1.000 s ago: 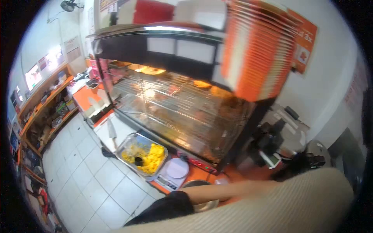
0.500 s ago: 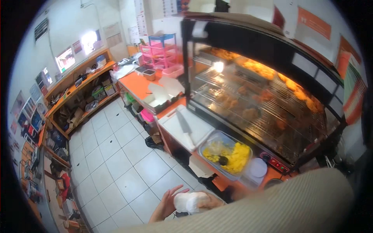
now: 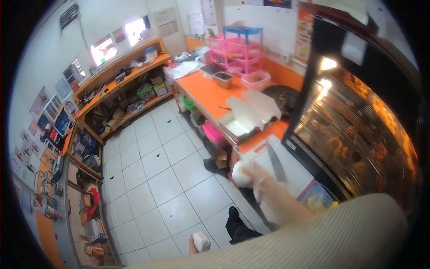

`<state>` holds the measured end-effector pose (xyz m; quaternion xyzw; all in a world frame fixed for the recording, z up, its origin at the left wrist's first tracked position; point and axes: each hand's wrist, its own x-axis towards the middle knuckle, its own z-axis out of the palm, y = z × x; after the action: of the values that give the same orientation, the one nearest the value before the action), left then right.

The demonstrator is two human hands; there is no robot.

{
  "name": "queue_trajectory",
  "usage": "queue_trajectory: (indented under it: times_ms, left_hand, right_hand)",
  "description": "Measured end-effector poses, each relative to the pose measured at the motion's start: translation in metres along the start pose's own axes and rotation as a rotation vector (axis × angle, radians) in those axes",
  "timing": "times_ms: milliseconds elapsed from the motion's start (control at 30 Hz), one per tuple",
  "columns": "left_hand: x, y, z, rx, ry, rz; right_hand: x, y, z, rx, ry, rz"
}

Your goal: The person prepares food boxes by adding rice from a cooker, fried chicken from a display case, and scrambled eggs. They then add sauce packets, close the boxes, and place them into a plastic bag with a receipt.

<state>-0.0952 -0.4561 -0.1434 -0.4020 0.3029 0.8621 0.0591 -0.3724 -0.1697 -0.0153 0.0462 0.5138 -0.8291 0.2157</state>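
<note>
My right hand (image 3: pixel 260 175), blurred by motion, reaches out beside the white cutting board (image 3: pixel 293 167) and grips a rounded white wrapped bundle (image 3: pixel 242 174). Low in the head view, only a small part of my left hand (image 3: pixel 192 245) shows, against a second white bundle (image 3: pixel 202 241) that it holds over the floor. What the wrappings contain is hidden. A large knife (image 3: pixel 275 162) lies on the board. Past the board, a white takeaway box (image 3: pixel 239 125) sits with its lid up. My sleeve partly covers a tub of yellow food (image 3: pixel 316 199).
A lit glass display cabinet (image 3: pixel 354 130) with fried food stands on the right. Pink stacked baskets (image 3: pixel 237 51) and a dark tub (image 3: pixel 223 80) are on the orange counter (image 3: pixel 197 92). Below it are bins and a pink container (image 3: pixel 212 131). Shelves (image 3: pixel 127 96) line the far wall.
The view has swung right along the counter. My hands, close together before around white wrapping, are now apart. My right hand has gone forward toward the board and box with a bundle.
</note>
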Motion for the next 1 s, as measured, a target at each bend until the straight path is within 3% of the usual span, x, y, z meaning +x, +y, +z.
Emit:
queue_trajectory:
  times_ms: [100,167,267,367,467,567,667,733,767,800,833,867,900,967,1000]
  left_hand:
    - [0.009,0.058,0.082,-0.093,0.063,0.094]
    - [0.040,0.092,0.106,0.021,-0.056,0.112]
    - [0.080,0.129,0.134,0.108,-0.132,0.153]
    - [0.111,0.149,0.154,0.119,-0.151,0.169]
    - [0.137,0.160,0.175,0.135,-0.210,0.176]
    - [0.165,0.167,0.206,0.201,-0.249,0.156]
    - [0.177,0.178,0.276,0.282,-0.298,0.156]
    - [0.170,0.190,0.339,0.329,-0.432,0.154]
    - [0.172,0.192,0.365,0.317,-0.537,0.173]
    - [0.175,0.194,0.390,0.302,-0.645,0.189]
    - [0.170,0.201,0.417,0.393,-0.740,0.235]
    - [0.175,0.208,0.437,0.783,-0.754,0.658]
    - [0.182,0.214,0.453,1.157,-0.737,1.094]
    - [0.194,0.224,0.474,1.222,-0.727,1.126]
    - [0.202,0.230,0.483,1.250,-0.722,1.155]
  right_hand:
    - [0.122,-0.065,-0.010,-0.973,0.360,-0.272]
    - [0.211,-0.076,-0.044,-1.017,0.383,-0.433]
    - [0.271,-0.101,-0.052,-1.071,0.253,-0.132]
    - [0.338,-0.060,-0.104,-1.141,0.071,-0.068]
    - [0.345,-0.048,-0.108,-1.138,0.102,-0.029]
    - [0.325,-0.071,-0.077,-1.333,0.206,0.084]
    - [0.279,-0.077,-0.048,-1.359,0.238,-0.324]
    - [0.229,-0.143,0.032,-1.245,0.114,0.256]
    - [0.219,-0.131,0.023,-0.788,-0.001,0.279]
    - [0.206,-0.116,0.015,-0.328,-0.105,0.275]
    - [0.201,-0.122,0.017,-0.463,-0.104,0.142]
    - [0.195,-0.127,0.018,-0.604,-0.085,0.010]
    - [0.196,-0.138,0.016,-0.450,0.035,-0.020]
    - [0.202,-0.162,0.003,-0.104,0.218,-0.144]
    - [0.209,-0.181,-0.002,-0.131,0.301,-0.268]
